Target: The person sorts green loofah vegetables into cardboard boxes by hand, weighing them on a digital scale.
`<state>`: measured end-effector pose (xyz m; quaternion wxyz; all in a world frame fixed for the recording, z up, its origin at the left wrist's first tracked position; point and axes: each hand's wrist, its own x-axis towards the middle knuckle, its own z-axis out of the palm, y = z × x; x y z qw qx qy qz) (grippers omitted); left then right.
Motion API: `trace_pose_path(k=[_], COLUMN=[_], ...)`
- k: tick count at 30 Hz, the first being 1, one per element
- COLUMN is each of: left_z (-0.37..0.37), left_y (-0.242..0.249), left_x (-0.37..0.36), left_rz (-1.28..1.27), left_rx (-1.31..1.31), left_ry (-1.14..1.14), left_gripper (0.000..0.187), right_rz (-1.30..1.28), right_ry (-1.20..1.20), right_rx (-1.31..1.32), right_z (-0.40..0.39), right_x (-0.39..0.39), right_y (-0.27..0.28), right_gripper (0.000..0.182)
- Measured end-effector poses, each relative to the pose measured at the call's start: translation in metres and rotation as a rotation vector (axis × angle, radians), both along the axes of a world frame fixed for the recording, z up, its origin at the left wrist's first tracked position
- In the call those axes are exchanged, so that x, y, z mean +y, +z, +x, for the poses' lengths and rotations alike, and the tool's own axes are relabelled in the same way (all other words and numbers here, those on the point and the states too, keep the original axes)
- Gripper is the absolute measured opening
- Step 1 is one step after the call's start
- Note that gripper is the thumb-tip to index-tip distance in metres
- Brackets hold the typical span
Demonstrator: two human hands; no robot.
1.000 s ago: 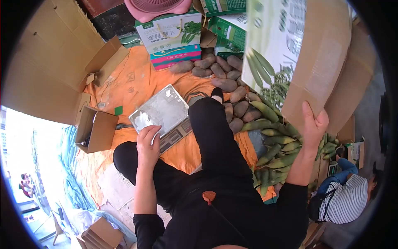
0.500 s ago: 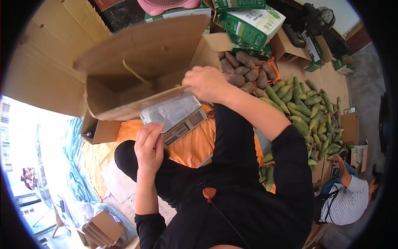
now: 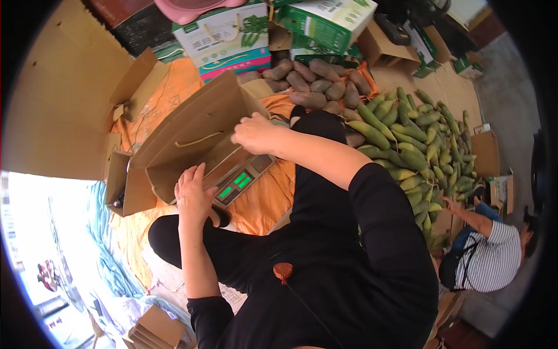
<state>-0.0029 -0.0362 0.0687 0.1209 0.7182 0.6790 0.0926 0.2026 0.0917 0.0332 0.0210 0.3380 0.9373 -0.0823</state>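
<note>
An opened cardboard box (image 3: 180, 119) with a yellow cord handle inside rests on a digital scale (image 3: 244, 179), whose green display is lit. My left hand (image 3: 195, 191) is at the box's near left side, fingers raised and thumb apart. At the near right rim of the box, my right hand (image 3: 254, 132) has its fingers curled over the edge. The inside bottom of the box is mostly hidden by its near wall.
Brown-skinned roots (image 3: 319, 87) and a heap of green radishes (image 3: 418, 145) lie to the right. Green and white cartons (image 3: 224, 38) stand behind. A co-worker in a striped shirt (image 3: 494, 256) is at the far right. Orange cloth (image 3: 256, 203) covers the floor.
The box has tilted back and come down onto the scale, and its display now shows lit green. Both hands have shifted left. The co-worker's arm now reaches toward the radishes.
</note>
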Motion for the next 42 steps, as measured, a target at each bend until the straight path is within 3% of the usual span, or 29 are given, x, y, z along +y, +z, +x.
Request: trace_pose_path(k=[4,6,10,12,16,22,26,30,33,38,42], left_z=[-0.001,-0.003,-0.013,-0.015,-0.012,-0.003,0.001,0.0,0.0,0.001,0.005], left_y=[-0.01,-0.015,-0.034,-0.044,-0.05,-0.045,-0.044,-0.046,-0.047,-0.048,-0.043], left_x=[0.009,0.013,0.02,0.023,0.027,0.027,0.026,0.026,0.027,0.028,0.029], left_rz=[-0.103,-0.163,-0.179,-0.135,-0.233,-0.173,-0.17,-0.14,-0.195,-0.228,-0.226], left_rx=[0.06,0.075,0.044,0.063,0.149,0.25,0.214,0.194,0.227,0.229,0.174], left_ry=[0.025,0.053,0.053,0.003,0.063,0.096,0.102,0.092,0.123,0.136,0.15], left_gripper=[0.062,0.062,0.055,0.048,0.033,0.019,0.016,0.014,0.014,0.017,0.017], right_rz=[-0.179,-0.081,-0.276,-0.184,-0.088,-0.484,-0.641,-0.611,-0.464,-0.241,-0.229], right_ry=[-0.065,-0.218,-0.619,-0.752,-0.938,-1.0,-1.033,-1.059,-1.159,-1.106,-1.067], right_rx=[0.54,0.687,0.995,0.965,0.884,0.501,0.255,0.244,0.245,-0.22,-0.35], right_z=[0.031,0.071,0.155,0.191,0.235,0.223,0.204,0.215,0.228,0.253,0.279], right_x=[-0.002,-0.012,-0.02,-0.033,-0.071,-0.172,-0.191,-0.179,-0.158,-0.12,-0.095], right_y=[0.044,0.078,0.076,0.058,-0.059,-0.2,-0.203,-0.23,-0.232,-0.232,-0.249], right_gripper=[0.025,0.024,0.021,0.021,0.016,0.018,0.02,0.018,0.017,0.02,0.021])
